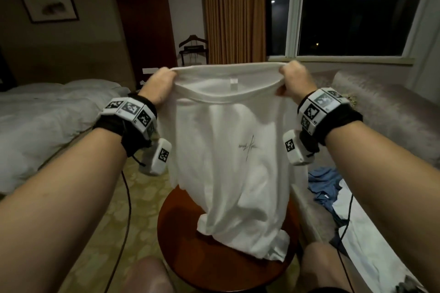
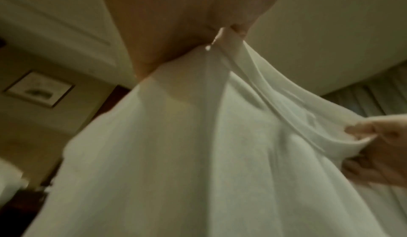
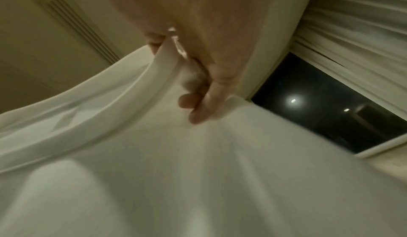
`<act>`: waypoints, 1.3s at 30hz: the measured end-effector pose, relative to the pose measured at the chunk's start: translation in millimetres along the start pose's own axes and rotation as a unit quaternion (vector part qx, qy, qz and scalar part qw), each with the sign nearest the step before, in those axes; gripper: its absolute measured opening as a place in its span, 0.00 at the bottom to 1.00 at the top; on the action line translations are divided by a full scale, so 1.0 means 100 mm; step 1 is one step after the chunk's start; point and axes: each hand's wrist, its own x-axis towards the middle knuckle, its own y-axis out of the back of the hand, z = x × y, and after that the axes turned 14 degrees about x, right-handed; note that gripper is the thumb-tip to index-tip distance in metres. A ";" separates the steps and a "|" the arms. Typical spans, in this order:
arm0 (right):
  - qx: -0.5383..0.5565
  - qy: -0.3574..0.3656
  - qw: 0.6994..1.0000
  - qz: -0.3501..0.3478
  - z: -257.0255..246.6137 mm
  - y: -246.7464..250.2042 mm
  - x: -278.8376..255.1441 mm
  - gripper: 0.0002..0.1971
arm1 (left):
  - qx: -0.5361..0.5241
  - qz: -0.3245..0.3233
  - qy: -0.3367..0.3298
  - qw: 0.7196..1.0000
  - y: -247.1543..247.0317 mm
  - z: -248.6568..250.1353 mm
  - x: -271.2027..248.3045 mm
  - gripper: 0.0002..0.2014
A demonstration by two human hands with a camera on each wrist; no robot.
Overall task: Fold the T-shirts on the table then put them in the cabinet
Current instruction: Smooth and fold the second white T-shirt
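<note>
White T-shirt held up by its neckline over the round table

The left hand (image 1: 162, 84) and the right hand (image 1: 294, 79) each close fingers and thumb on one end of the collar of the white T-shirt (image 1: 228, 162), pulling the neck opening taut between them. That grip probably lets the cloth hang straight and shake out its creases before folding. The body of the shirt drops in loose vertical folds, and its bunched hem rests on the round wooden table (image 1: 185, 257), which likely serves as the folding surface once the shirt is lowered flat. The wrist views show fingers curled tight into the collar band. More clothes (image 1: 326, 188), blue and white, lie in a heap on the sofa (image 1: 381, 112) to the right, seemingly waiting their turn. No cabinet is clearly in view.
</note>
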 end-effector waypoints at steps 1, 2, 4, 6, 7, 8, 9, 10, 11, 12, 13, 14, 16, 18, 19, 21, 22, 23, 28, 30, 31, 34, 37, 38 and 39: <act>-0.013 0.028 0.999 0.018 -0.13 0.01 -0.02 0.14 | 0.005 0.017 0.005 1.000 0.10 0.06 0.01 0.16; -0.006 0.056 0.997 0.043 -0.26 0.03 -0.03 0.10 | -0.003 0.047 -0.002 0.999 0.22 0.12 0.04 0.16; 0.014 0.098 0.990 0.103 -0.53 0.09 -0.13 0.07 | -0.020 0.076 -0.026 0.997 0.48 0.30 0.02 0.15; 0.031 0.150 0.975 0.158 -0.75 0.17 -0.17 0.06 | -0.078 0.103 -0.037 0.991 0.70 0.47 -0.10 0.12; 0.046 0.171 0.968 0.177 -0.86 0.20 -0.18 0.05 | -0.102 0.106 -0.050 0.988 0.81 0.54 -0.15 0.11; 0.065 0.193 0.960 0.191 -0.97 0.24 -0.21 0.05 | -0.117 0.109 -0.066 0.985 0.93 0.61 -0.20 0.11; 0.086 0.210 0.953 0.201 -1.07 0.25 -0.22 0.06 | -0.118 0.114 -0.071 0.984 1.04 0.68 -0.24 0.12; 0.102 0.228 0.946 0.206 -1.17 0.27 -0.24 0.09 | -0.117 0.123 -0.074 0.983 1.13 0.73 -0.25 0.12; 0.118 0.242 0.939 0.214 -1.25 0.28 -0.26 0.12 | -0.115 0.132 -0.076 0.982 1.22 0.78 -0.25 0.11; 0.134 0.261 0.930 0.221 -1.32 0.28 -0.27 0.13 | -0.117 0.148 -0.078 0.979 1.29 0.82 -0.24 0.09; 0.149 0.281 0.920 0.229 -1.38 0.28 -0.30 0.13 | -0.122 0.157 -0.079 0.977 1.34 0.85 -0.24 0.06; 0.161 0.299 0.910 0.236 -1.41 0.28 -0.31 0.12 | -0.120 0.165 -0.077 0.976 1.38 0.86 -0.23 0.05; 0.160 0.318 0.901 0.245 -1.41 0.25 -0.33 0.12 | -0.088 0.171 -0.077 0.978 1.40 0.81 -0.17 0.06; 0.131 0.311 0.908 0.247 -1.32 0.22 -0.30 0.12 | -0.059 0.143 -0.066 0.986 1.32 0.68 -0.07 0.08; 0.114 0.296 0.917 0.242 -1.24 0.20 -0.28 0.11 | -0.038 0.122 -0.056 0.990 1.24 0.61 -0.02 0.11; 0.073 0.240 0.944 0.212 -1.02 0.14 -0.17 0.08 | 0.026 0.057 -0.048 0.997 0.99 0.44 0.09 0.12; 0.047 0.207 0.958 0.193 -0.87 0.09 -0.10 0.08 | 0.065 0.021 -0.042 0.997 0.82 0.32 0.15 0.12; 0.018 0.168 0.971 0.170 -0.69 0.04 -0.02 0.09 | 0.103 -0.013 -0.033 0.994 0.61 0.18 0.20 0.13; -0.120 -0.082 0.989 0.009 0.69 -0.39 0.36 0.14 | 0.177 -0.186 0.064 0.964 -0.69 -0.75 0.37 0.15; -0.124 -0.191 0.973 -0.020 1.32 -0.58 0.43 0.22 | 0.171 -0.240 0.121 0.948 -1.20 -1.09 0.32 0.10; -0.131 -0.233 0.963 -0.031 1.61 -0.67 0.44 0.24 | 0.173 -0.263 0.140 0.939 -1.43 -1.25 0.30 0.10; -0.182 -0.326 0.927 -0.047 2.35 -0.92 0.49 0.30 | 0.187 -0.339 0.183 0.903 -2.04 -1.69 0.29 0.16; -0.151 -0.398 0.904 -0.042 3.04 -1.13 0.66 0.28 | 0.210 -0.379 0.192 0.881 -2.61 -2.14 0.41 0.24; -0.136 -0.417 0.898 -0.042 3.24 -1.20 0.72 0.26 | 0.218 -0.385 0.191 0.876 -2.77 -2.27 0.45 0.26; -0.117 -0.435 0.892 -0.039 3.38 -1.28 0.76 0.25 | 0.224 -0.386 0.191 0.874 -2.89 -2.34 0.48 0.24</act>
